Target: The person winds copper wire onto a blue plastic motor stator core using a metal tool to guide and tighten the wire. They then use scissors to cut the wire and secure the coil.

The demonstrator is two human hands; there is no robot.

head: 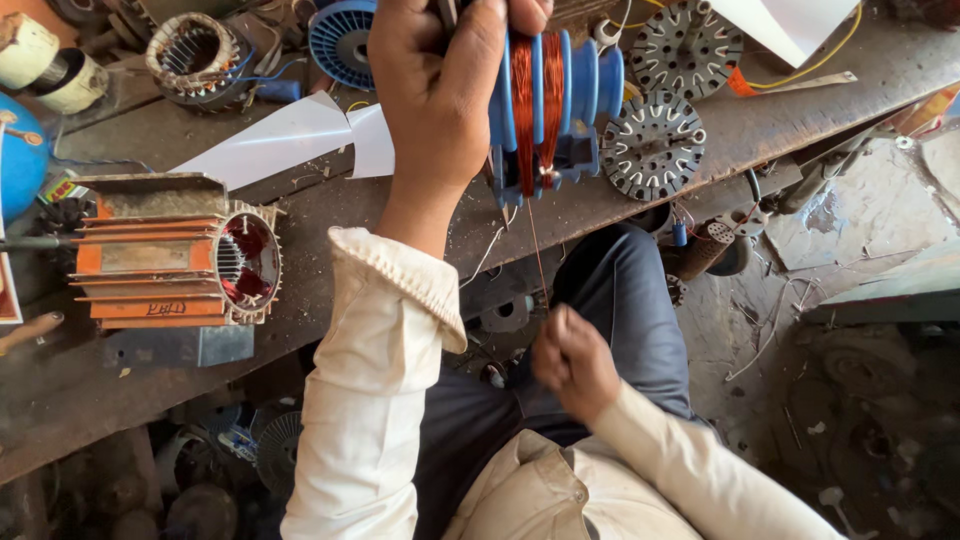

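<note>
With the left hand clamped over the blue winding former at the bench edge, the right hand — apparently pinched shut on the copper wire — does best keeping that strand taut and straight.

The left hand is cut at the fingertips by the top edge, and whatever is gripped there is hidden. Part of the blue winding former is covered by that hand. The right hand is blurred; its grip on the copper wire cannot be made out. The blue drum is clipped by the left edge.
</note>
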